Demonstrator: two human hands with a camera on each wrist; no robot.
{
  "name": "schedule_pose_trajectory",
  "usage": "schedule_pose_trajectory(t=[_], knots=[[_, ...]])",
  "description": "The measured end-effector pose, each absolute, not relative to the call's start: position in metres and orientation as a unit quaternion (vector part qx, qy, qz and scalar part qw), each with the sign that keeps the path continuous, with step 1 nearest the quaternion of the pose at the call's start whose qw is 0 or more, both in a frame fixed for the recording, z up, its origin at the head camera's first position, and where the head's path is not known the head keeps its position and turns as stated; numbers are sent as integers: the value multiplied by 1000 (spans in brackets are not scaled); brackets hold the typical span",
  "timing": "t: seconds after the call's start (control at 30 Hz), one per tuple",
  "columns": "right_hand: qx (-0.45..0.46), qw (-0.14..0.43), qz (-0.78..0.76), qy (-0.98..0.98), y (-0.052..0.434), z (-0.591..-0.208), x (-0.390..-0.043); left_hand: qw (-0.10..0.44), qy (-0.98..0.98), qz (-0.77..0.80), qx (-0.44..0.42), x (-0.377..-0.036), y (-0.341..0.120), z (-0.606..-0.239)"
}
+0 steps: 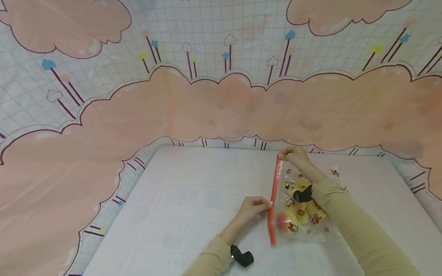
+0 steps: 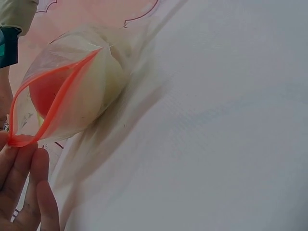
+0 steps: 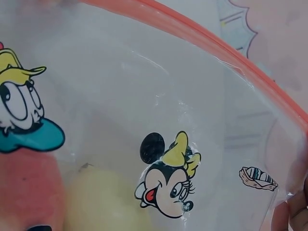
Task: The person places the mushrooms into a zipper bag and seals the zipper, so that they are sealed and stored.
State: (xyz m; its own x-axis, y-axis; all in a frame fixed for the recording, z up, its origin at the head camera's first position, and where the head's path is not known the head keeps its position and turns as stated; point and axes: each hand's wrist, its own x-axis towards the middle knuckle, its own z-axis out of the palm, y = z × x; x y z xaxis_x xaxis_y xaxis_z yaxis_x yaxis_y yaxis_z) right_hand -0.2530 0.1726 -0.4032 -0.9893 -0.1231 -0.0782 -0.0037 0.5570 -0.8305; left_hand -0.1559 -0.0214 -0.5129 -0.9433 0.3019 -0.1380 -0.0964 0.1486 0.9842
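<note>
A clear zip bag with a red zip strip and printed cartoon figures lies on the right half of the white table. Inside it are several round yellow and red fruits. My left hand pinches the strip about midway along its length. At the strip's far end, my right hand pinches the bag's corner. The left wrist view shows the bag's mouth gaping, its red edges parted beyond the left fingers. In the right wrist view, right fingers show at the right edge.
The white table stretches left of the bag. A patterned cloth with peach-coloured clouds hangs behind and beside it. Black straps sit on both wrists.
</note>
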Motion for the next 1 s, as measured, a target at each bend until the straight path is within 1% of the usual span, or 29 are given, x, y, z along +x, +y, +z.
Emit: schedule_pose_trajectory(t=[0.57,1.0], knots=[[-21,64,-467,882,175,-400,-257,154,735,656,78,-155,-20,-509],[-26,40,-450,892,179,-403,-260,162,734,654,88,-151,-21,-506]])
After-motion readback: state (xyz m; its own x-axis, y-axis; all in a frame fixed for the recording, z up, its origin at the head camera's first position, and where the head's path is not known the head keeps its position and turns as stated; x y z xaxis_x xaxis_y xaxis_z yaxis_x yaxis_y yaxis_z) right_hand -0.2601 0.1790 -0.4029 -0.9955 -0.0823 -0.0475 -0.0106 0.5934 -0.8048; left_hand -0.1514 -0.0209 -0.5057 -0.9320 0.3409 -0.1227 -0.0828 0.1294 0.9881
